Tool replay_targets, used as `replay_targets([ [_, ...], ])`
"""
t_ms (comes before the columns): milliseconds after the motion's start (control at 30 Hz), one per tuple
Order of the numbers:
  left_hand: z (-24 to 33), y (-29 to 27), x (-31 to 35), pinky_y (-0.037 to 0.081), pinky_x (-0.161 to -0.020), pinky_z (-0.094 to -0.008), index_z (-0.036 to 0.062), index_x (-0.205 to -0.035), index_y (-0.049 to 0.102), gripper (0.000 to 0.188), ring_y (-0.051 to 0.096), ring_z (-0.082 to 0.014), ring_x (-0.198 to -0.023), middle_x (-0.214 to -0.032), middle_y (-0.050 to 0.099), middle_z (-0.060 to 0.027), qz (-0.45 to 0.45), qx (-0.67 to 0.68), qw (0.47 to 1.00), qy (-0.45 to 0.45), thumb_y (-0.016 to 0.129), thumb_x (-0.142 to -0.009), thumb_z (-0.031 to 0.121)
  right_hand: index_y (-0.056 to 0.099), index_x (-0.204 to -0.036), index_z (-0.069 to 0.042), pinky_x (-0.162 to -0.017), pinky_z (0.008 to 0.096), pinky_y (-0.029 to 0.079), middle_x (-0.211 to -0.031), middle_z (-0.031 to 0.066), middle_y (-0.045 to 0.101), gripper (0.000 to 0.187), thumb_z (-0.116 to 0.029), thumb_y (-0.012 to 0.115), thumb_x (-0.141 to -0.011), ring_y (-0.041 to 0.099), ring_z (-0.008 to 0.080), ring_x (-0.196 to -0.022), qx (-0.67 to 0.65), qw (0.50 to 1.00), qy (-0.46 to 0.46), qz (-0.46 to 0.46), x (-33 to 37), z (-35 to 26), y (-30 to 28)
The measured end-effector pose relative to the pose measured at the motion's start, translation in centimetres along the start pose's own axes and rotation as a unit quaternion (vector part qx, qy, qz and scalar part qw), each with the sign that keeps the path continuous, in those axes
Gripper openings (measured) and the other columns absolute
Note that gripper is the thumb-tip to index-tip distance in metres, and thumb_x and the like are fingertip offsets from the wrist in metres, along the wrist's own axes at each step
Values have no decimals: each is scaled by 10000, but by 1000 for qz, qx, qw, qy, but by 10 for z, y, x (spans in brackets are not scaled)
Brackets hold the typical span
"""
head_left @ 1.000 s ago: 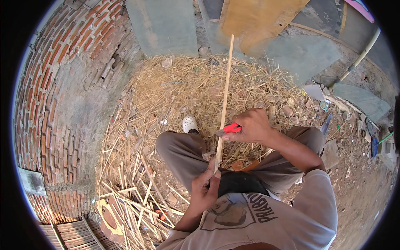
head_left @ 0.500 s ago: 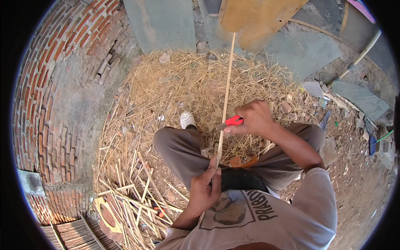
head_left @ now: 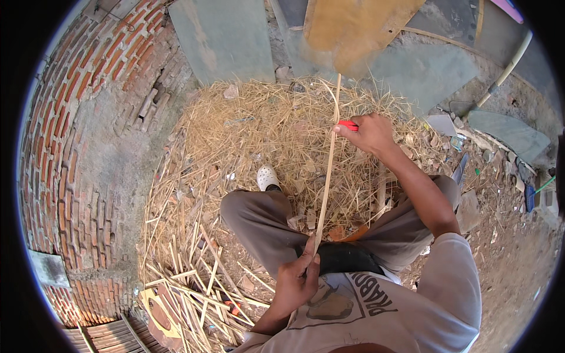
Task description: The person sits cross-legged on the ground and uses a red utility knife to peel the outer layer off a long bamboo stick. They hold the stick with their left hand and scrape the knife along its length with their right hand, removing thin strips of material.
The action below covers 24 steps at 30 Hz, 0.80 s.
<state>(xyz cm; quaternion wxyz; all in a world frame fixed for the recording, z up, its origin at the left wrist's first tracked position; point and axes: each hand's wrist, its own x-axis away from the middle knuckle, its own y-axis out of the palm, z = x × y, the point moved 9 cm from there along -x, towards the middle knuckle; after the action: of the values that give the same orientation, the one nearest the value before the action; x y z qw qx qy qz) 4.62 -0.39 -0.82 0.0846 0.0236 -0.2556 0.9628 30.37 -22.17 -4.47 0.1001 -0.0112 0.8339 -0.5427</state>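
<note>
above straw point(head_left: 268, 120), the right hand point(head_left: 374, 134) curls round a red knife point(head_left: 349, 125) while the left hand point(head_left: 298, 279) pinches the strip point(head_left: 327, 187), which too deep a cut might snap.

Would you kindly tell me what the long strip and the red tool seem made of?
The long strip looks like bamboo or wood, unvarnished: pale, matte, with a sliver peeling near its far end. The red tool is probably plastic, smooth-looking, given its bright even colour; most is covered.

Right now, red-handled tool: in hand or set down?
In hand: the right hand grips the red-handled tool at the pale strip; only part of the red shows.
</note>
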Motion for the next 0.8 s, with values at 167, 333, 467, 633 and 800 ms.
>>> replay_targets([
  [167,3,3,15,372,-480,-222,-6,-1355,501,447,411,-32,-542,-609,512,-43,-48,35,998,-2,549,-911,-1,714,-724,-69,-619,431,519,-610,153,635,827,-830,397,-786,673,324,-663,-9,994,108,17,-24,50,-6],
  [333,-2,5,28,360,-527,-190,8,-1377,479,456,417,-19,-587,-649,504,7,-78,99,990,-68,537,-925,-4,723,-754,-54,-682,460,516,-668,186,657,862,-837,365,-793,676,354,-731,6,983,163,83,-45,94,-12],
  [467,11,8,45,329,-531,-181,4,-1377,479,448,389,-8,-593,-683,496,43,-113,132,985,-22,535,-933,-12,694,-706,-26,-682,462,497,-662,195,651,884,-832,346,-806,668,362,-733,-79,929,340,127,-41,217,-18],
  [633,-28,-5,23,266,-500,-170,27,-1404,456,437,327,1,-554,-636,405,84,2,224,972,-65,490,-970,-13,634,-625,-12,-608,446,467,-569,174,587,827,-780,409,-832,625,345,-619,-168,971,161,62,-23,66,-28],
  [800,-28,3,-3,257,-470,-172,39,-1441,397,461,321,7,-513,-615,393,95,-17,364,926,-93,489,-989,38,642,-622,-84,-494,410,454,-499,109,550,610,-678,634,-761,576,305,-469,-131,970,-204,6,74,-83,-14],
])
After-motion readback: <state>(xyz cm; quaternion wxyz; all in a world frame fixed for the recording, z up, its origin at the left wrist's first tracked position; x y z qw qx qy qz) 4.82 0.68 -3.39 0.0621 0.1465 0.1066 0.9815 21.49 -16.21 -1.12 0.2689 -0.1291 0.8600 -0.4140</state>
